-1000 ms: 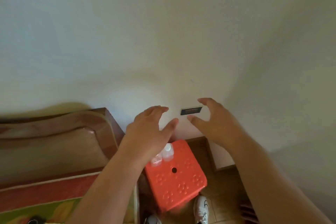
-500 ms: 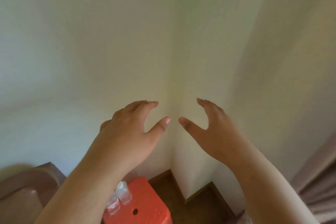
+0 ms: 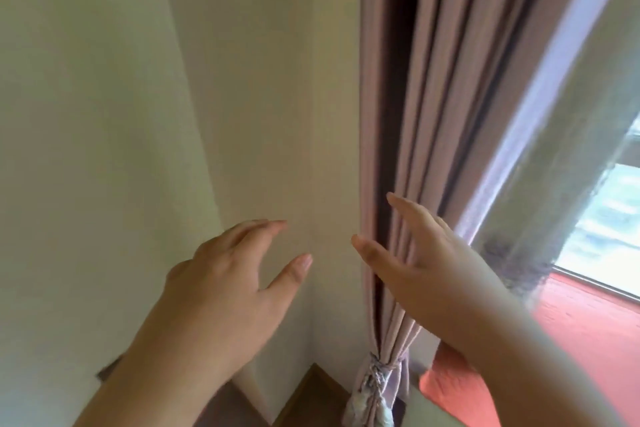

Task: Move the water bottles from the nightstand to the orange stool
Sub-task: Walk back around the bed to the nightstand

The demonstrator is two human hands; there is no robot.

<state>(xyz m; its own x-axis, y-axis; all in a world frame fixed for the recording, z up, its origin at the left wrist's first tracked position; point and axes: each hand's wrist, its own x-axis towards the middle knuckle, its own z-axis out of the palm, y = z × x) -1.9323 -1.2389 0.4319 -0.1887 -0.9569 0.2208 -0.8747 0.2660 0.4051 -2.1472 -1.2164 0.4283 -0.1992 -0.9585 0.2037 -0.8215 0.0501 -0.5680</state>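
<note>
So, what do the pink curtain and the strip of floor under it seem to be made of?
The curtain looks like thick matte woven cloth: it hangs in soft, deep folds and is tied into a bundle near the bottom. The floor strip looks like brown wood or laminate with a dull sheen; the blur leaves that open.

Cream wall point(image 3: 104, 114), dusty-pink pleated curtain point(image 3: 433, 97), grey sheer curtain point(image 3: 554, 184), coral-red sill point(image 3: 581, 329), brown wooden floor point(image 3: 311, 395)

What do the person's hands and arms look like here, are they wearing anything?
Both the left hand and the right hand are bare: no gloves, rings, watch or bracelet show. The forearms are uncovered too, with no sleeve reaching into view. The fingernails look short and unpainted.
</note>
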